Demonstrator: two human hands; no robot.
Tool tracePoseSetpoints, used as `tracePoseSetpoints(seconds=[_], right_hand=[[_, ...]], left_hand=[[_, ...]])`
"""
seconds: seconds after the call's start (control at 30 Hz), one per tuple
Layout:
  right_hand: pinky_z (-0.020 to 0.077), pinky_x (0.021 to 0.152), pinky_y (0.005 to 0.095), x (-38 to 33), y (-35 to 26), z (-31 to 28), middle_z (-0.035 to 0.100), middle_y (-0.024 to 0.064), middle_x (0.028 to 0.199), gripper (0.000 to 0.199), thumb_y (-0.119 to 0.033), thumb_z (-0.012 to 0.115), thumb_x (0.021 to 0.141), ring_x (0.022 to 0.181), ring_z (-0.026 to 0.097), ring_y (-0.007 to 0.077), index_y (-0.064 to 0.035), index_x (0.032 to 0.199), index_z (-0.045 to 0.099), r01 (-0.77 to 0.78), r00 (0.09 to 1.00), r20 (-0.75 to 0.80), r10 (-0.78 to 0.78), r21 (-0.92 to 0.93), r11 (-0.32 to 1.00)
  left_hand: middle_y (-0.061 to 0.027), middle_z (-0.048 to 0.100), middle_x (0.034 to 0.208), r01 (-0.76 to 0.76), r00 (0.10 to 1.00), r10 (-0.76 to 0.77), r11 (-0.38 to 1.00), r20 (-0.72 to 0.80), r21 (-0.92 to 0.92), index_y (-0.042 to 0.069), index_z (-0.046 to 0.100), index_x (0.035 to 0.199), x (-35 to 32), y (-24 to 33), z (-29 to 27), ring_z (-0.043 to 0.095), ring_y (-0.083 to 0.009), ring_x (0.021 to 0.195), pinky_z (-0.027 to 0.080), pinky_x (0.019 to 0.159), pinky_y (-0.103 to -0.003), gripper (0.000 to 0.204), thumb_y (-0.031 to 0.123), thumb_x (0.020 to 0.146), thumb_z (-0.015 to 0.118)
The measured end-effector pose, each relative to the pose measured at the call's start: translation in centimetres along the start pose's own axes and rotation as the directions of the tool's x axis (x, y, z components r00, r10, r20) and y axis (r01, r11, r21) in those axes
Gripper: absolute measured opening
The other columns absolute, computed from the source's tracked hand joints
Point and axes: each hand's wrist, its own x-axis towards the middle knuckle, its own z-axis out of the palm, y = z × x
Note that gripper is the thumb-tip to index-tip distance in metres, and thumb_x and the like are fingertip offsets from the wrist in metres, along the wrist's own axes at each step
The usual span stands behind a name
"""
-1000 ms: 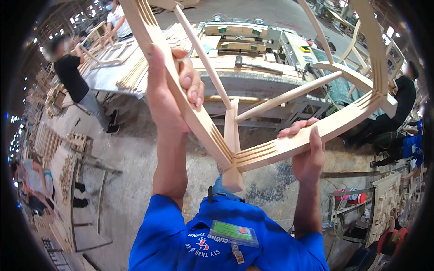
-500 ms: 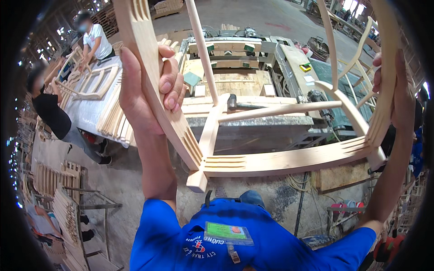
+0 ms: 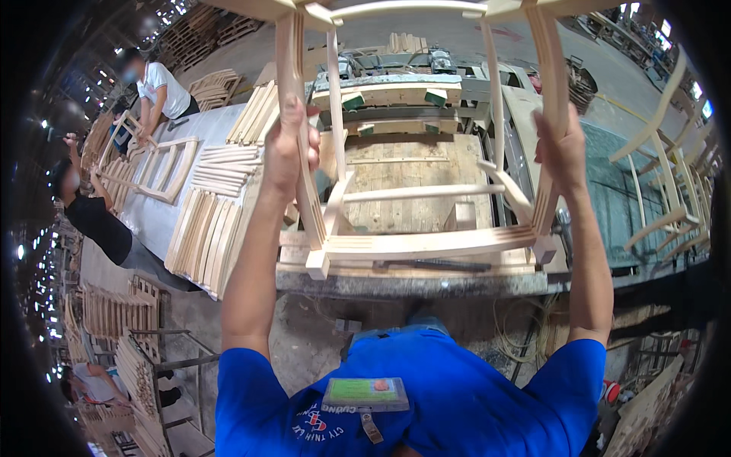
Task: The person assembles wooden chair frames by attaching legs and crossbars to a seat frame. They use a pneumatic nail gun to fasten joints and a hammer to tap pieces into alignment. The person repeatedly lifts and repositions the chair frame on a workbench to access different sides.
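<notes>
A pale wooden chair frame [image 3: 426,245], with grooved side rails and thin round rungs, is held up in front of me above a wooden-topped bench. My left hand [image 3: 288,152] is closed round its left rail. Round the right rail, my right hand [image 3: 562,151] is closed too, slightly smeared by motion. The far end of the frame runs out of the upper edge of the picture. Beneath the near rail, a dark hammer handle [image 3: 434,266] lies on the bench; the hammer's head cannot be made out.
The bench [image 3: 411,286] carries a clamping rig with green pads [image 3: 435,97]. At left, two people work at a table [image 3: 221,126] stacked with wooden slats [image 3: 205,232]. Assembled chair frames [image 3: 670,183] stand at right on a green surface [image 3: 598,221]. Cables [image 3: 525,335] hang below the bench.
The chair frame has moved away from me and turned more level, now squarely over the bench. Both hands have moved forward and closer together, still on its side rails.
</notes>
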Motion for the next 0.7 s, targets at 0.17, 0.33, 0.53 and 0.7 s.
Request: tracePoseSetpoints(seconds=[0.17, 0.33, 0.53, 0.7], right_hand=[[0.047, 0.053, 0.0283, 5.3, 10.5, 2.7, 0.058, 0.0007, 0.077, 0.027, -0.017, 0.066, 0.102, 0.058, 0.056, 0.0099, -0.0074, 0.126, 0.059, 0.014, 0.998, 0.066, -0.011, -0.042, 0.999], [0.0421, 0.044, 0.0263, 8.0, 15.0, 5.3, 0.051, -0.0024, 0.069, 0.025, -0.014, 0.062, 0.104, 0.05, 0.051, 0.0065, -0.0068, 0.128, 0.057, 0.03, 0.989, 0.149, -0.017, -0.086, 0.996], [0.045, 0.045, 0.0261, 12.0, 18.2, 6.8, 0.051, -0.0015, 0.07, 0.035, -0.021, 0.061, 0.106, 0.051, 0.052, 0.0073, -0.0069, 0.137, 0.053, -0.159, 0.95, 0.25, 0.186, -0.126, 0.979], [0.0444, 0.042, 0.0266, 14.7, 20.6, 9.3, 0.051, -0.0014, 0.07, 0.042, -0.021, 0.063, 0.104, 0.047, 0.05, 0.0081, -0.0061, 0.141, 0.05, -0.417, 0.844, 0.303, 0.442, -0.147, 0.897]], left_hand=[[0.0026, 0.052, 0.067, 0.132, 0.991, -0.132, 0.991, 0.002, 0.033, 0.002, 0.061, 0.116, 6.7, -6.7, 2.8, 0.05, -0.0059, 0.049, 0.042, 0.043, -0.023, 0.069, 0.068, 0.101, 0.053], [0.0017, 0.051, 0.066, 0.336, 0.942, -0.336, 0.942, 0.011, -0.002, 0.004, 0.059, 0.112, 11.5, -11.2, 4.0, 0.048, -0.0069, 0.048, 0.04, 0.041, -0.025, 0.064, 0.067, 0.101, 0.055], [0.0021, 0.049, 0.064, 0.452, 0.89, -0.452, 0.892, 0.062, 0.009, 0.004, 0.058, 0.109, 17.6, -15.3, 5.8, 0.046, -0.0074, 0.046, 0.037, 0.038, -0.025, 0.058, 0.062, 0.104, 0.054], [0.0014, 0.048, 0.064, 0.529, 0.84, -0.535, 0.844, 0.089, 0.082, 0.007, 0.055, 0.091, 22.0, -20.1, 6.3, 0.046, -0.0079, 0.046, 0.037, 0.038, -0.026, 0.039, 0.041, 0.103, 0.066]])
